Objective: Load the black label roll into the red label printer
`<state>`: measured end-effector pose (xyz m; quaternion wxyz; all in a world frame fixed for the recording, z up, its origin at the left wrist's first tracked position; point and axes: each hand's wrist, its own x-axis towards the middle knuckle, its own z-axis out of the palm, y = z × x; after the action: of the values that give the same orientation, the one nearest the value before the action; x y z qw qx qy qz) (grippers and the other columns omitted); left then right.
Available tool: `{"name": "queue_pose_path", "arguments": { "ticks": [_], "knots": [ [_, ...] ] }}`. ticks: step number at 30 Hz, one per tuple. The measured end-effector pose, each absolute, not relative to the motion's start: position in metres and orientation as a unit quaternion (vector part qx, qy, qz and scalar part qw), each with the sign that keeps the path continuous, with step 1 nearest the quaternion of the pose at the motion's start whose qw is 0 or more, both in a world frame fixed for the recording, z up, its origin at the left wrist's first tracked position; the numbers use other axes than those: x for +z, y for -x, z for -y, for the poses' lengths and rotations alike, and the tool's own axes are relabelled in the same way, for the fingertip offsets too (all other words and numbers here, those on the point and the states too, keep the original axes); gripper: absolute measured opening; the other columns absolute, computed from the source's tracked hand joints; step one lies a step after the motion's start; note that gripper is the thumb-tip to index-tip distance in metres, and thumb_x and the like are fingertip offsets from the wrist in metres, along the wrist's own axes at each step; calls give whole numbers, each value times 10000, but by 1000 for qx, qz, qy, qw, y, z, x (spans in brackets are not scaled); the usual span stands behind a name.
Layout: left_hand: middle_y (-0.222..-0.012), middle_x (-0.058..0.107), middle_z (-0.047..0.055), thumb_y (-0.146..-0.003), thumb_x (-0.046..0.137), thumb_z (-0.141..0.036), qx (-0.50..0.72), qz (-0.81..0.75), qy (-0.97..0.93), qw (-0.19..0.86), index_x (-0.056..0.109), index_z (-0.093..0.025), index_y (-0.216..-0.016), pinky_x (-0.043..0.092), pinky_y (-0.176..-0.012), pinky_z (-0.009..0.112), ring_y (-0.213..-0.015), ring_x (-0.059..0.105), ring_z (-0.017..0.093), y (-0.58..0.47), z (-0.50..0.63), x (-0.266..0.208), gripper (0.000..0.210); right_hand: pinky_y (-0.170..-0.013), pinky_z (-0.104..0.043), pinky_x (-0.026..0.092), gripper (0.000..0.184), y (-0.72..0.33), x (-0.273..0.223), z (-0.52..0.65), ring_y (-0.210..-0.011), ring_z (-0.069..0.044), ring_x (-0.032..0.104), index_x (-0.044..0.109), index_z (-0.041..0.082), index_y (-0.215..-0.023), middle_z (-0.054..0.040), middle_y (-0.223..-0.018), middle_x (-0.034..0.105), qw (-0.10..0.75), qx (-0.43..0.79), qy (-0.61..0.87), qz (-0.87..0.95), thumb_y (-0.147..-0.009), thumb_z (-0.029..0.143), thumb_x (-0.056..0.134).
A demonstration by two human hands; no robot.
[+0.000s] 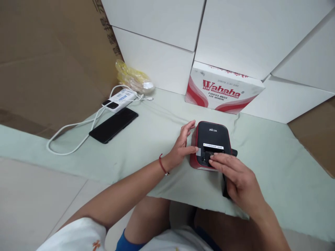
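Observation:
A compact black-topped device with red sides, seemingly a label printer, lies on the green cloth in front of me. A white label strip runs above a dark recessed slot at its near end. My left hand is open against its left side, thumb on the near left corner by a grey patch and fingers spread along the edge. My right hand reaches over the near right part, fingers stretched out together with the tips on a black piece in the slot. Its thumb is mostly hidden. Something black shows under this hand.
A black phone lies to the left, beside a white power bank with a looped white cable. Behind are a yellow plastic bag, a Wahaha water carton and white boxes. Brown cardboard stands at left.

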<state>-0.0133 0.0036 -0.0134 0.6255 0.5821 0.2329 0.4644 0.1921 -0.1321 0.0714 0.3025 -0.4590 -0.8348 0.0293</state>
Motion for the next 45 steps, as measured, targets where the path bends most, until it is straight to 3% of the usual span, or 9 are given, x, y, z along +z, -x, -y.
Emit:
{"name": "queue_pose_path", "arguments": {
  "ticks": [3,8,14,21,26,31,36,43,45],
  "knots": [
    [-1787,275,66,-733,839,-370,458,-163,-543,685,308,-312,-1661,39,-1397,527,-1701,129,357,7,-2,-16,1071,-1165,-401,540,696,-184,67,151,-1392,-188,624,628,203,-1467,-88,-1401,737,293,32,457,839,-889,-127,423],
    [-1781,321,70,-704,802,-276,447,-136,-480,742,269,-298,-1679,56,-1399,541,-1695,179,357,-3,2,-12,1111,-1143,-417,540,763,-173,63,165,-1380,-205,614,470,247,-1643,-72,-1450,712,263,14,508,820,-953,-80,463],
    [-1807,249,57,-682,794,-275,449,-152,-483,737,274,-301,-1677,28,-1410,497,-1708,139,335,-7,-4,-17,1123,-1142,-447,512,950,-170,64,164,-1343,-215,607,359,300,-1707,18,-1577,637,200,-3,514,834,-860,-129,405],
    [-1858,75,26,-845,829,-380,426,-115,-592,674,93,-368,-1733,-5,-1408,504,-1729,-63,322,4,-6,-24,1154,-1122,-375,504,885,-181,63,161,-1351,-178,591,410,270,-1680,-6,-1547,664,254,58,491,832,-885,-118,400],
    [-1860,41,47,-902,796,-440,411,-87,-624,659,38,-371,-1737,25,-1411,510,-1731,-26,326,8,-10,-25,1130,-1085,-368,526,852,-182,61,156,-1291,-172,643,457,283,-1653,-12,-1489,712,276,65,480,830,-899,-110,412],
    [-1857,49,62,-814,870,-448,419,-117,-620,653,84,-349,-1737,-2,-1407,546,-1729,-38,350,6,-17,-28,1216,-1088,-415,561,760,-187,71,160,-1261,-212,699,513,316,-1617,-32,-1453,737,264,79,452,848,-940,-27,487],
    [-1849,100,47,-753,891,-438,417,-131,-577,690,100,-364,-1733,-14,-1403,572,-1726,-46,364,3,-18,-26,1262,-935,-333,622,438,-208,96,125,-1046,-204,789,682,304,-1424,-45,-1254,812,286,112,534,787,-1026,157,573],
    [-1849,92,31,-782,838,-389,409,-143,-581,689,148,-360,-1727,-2,-1406,542,-1725,-1,356,5,-15,-23,1171,-760,-410,586,326,-184,99,24,-958,-324,793,796,263,-1234,-135,-1175,820,-94,0,679,728,-953,222,637],
    [-1845,103,47,-777,833,-381,408,-149,-590,681,167,-343,-1723,21,-1405,538,-1721,40,358,6,-14,-22,1157,-726,-402,566,266,-173,94,13,-913,-334,788,810,220,-1153,-172,-1090,819,-145,-2,677,721,-916,215,689]
  ]
}}
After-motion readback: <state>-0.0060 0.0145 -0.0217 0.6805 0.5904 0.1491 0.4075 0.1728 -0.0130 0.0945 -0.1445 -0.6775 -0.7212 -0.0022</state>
